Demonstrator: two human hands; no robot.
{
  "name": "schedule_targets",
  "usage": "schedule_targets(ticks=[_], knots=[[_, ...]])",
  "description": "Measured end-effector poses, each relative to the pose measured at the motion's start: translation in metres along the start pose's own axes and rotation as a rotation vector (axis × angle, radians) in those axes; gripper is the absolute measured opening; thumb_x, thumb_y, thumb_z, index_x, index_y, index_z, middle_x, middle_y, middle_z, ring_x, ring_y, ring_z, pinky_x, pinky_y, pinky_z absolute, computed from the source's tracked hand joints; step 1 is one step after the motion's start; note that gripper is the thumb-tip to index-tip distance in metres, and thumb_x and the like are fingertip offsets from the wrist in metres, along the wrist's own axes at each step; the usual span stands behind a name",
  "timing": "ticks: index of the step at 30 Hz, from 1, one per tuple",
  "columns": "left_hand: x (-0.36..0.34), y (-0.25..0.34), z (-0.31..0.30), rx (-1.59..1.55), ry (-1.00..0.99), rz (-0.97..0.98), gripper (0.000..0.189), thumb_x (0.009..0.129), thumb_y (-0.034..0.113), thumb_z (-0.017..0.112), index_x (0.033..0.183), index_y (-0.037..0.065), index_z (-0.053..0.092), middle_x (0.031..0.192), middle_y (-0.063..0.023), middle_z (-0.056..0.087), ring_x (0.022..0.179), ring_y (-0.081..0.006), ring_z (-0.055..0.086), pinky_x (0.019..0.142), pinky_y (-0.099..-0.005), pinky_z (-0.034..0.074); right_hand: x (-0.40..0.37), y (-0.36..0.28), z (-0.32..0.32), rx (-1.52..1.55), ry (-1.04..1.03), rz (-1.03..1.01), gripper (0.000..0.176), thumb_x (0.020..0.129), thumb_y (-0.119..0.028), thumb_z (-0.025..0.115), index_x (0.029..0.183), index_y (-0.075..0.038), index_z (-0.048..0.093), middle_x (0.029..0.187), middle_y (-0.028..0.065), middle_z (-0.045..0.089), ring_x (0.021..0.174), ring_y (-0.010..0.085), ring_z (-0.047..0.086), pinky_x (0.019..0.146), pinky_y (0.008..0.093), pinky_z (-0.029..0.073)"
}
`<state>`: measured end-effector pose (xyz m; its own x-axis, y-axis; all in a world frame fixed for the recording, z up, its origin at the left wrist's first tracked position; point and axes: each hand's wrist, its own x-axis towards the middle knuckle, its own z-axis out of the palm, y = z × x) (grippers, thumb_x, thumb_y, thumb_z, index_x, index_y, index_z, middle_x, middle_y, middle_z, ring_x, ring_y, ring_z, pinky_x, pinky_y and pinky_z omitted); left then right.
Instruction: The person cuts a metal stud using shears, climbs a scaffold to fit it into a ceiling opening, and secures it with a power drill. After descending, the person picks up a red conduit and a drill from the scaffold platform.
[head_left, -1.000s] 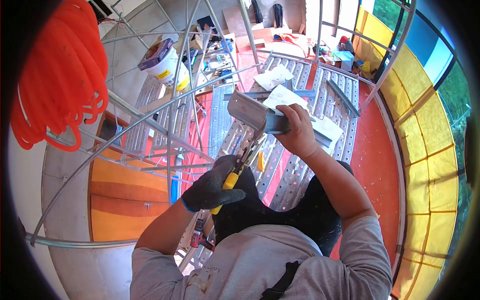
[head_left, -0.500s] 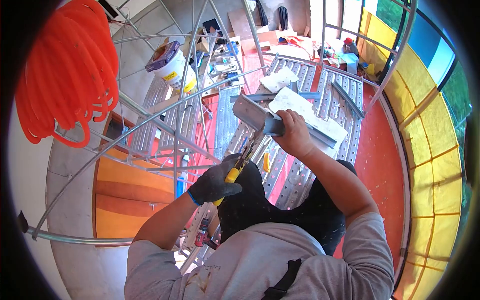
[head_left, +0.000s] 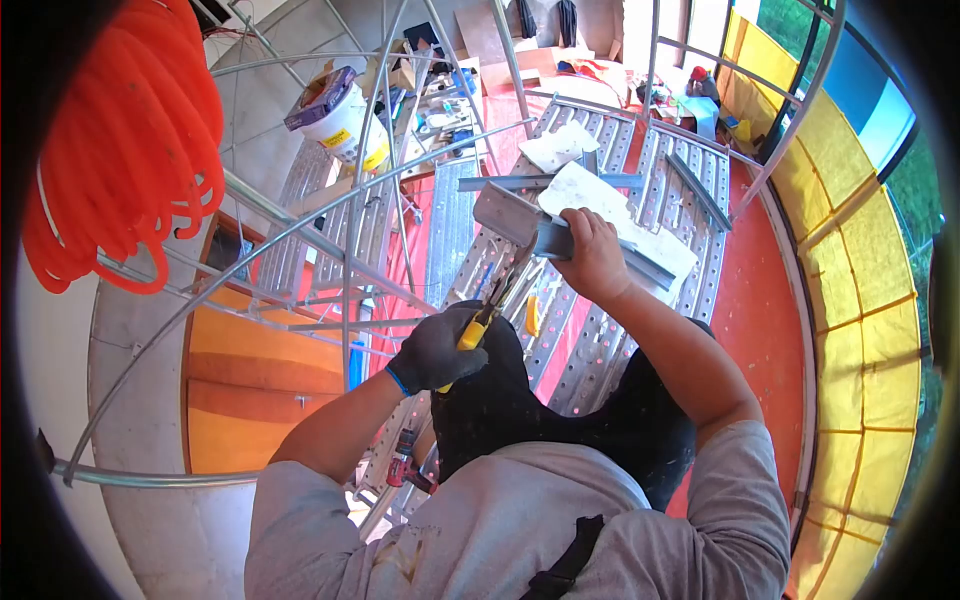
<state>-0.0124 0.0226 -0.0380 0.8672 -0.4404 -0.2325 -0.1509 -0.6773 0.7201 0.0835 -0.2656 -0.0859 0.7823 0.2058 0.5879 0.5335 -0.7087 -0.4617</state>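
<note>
My left hand [head_left: 438,350], in a dark work glove, is closed around the yellow handles of a pair of tin snips [head_left: 476,330]. The snips' jaws reach up to the edge of a grey metal channel [head_left: 508,212], at the spot where its end section bends away. My bare right hand [head_left: 597,258] grips the channel's other side, fingers over the top. Whether the jaws are closed on the metal is hard to make out. A small yellow-handled tool [head_left: 532,315] lies on the perforated scaffold planks [head_left: 570,385] under the channel.
Scaffold tubes [head_left: 355,200] cross on the left, with a coiled orange hose [head_left: 120,150] hanging there. A white bucket [head_left: 345,130] stands beyond them. White board pieces [head_left: 590,195] and metal strips lie on the planks. A red drill [head_left: 405,465] is by my left hip. Another person [head_left: 703,88] is far back.
My left hand and the snips have shifted slightly up and to the right. The channel stays held at nearly the same place, and the view has tilted a little.
</note>
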Motion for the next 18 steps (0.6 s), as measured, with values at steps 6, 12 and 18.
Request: schedule_targets(ticks=[6, 12, 18], knots=[[-0.005, 0.033, -0.015, -0.116, -0.050, -0.146, 0.067, 0.079, 0.028, 0.075, 0.138, 0.006, 0.053, 0.127, -0.0192, 0.064, 0.115, -0.0346, 0.064, 0.099, -0.0400, 0.049, 0.002, -0.015, -0.011, -0.041, -0.017, 0.105, 0.064, 0.069, -0.015, 0.083, 0.124, -0.007, 0.052, 0.112, 0.0151, 0.062, 0.106, 0.0376, 0.061, 0.089, 0.0479, 0.046], [-0.013, 0.045, -0.014, -0.007, -0.060, -0.181, 0.072, 0.081, 0.036, 0.077, 0.141, 0.007, 0.051, 0.133, -0.0203, 0.060, 0.123, -0.0349, 0.060, 0.103, -0.0404, 0.047, 0.002, -0.025, -0.009, 0.010, -0.058, 0.166, 0.066, 0.069, -0.017, 0.083, 0.126, -0.008, 0.051, 0.113, 0.0153, 0.062, 0.108, 0.0376, 0.061, 0.091, 0.0495, 0.046], [-0.010, 0.054, -0.017, 0.052, -0.081, -0.167, 0.078, 0.078, 0.046, 0.081, 0.139, 0.007, 0.053, 0.134, -0.0198, 0.060, 0.123, -0.0352, 0.059, 0.104, -0.0400, 0.046, -0.002, -0.020, -0.022, -0.043, -0.078, 0.096, 0.066, 0.070, -0.016, 0.082, 0.127, -0.008, 0.051, 0.115, 0.0152, 0.062, 0.108, 0.0373, 0.061, 0.092, 0.0490, 0.046]])
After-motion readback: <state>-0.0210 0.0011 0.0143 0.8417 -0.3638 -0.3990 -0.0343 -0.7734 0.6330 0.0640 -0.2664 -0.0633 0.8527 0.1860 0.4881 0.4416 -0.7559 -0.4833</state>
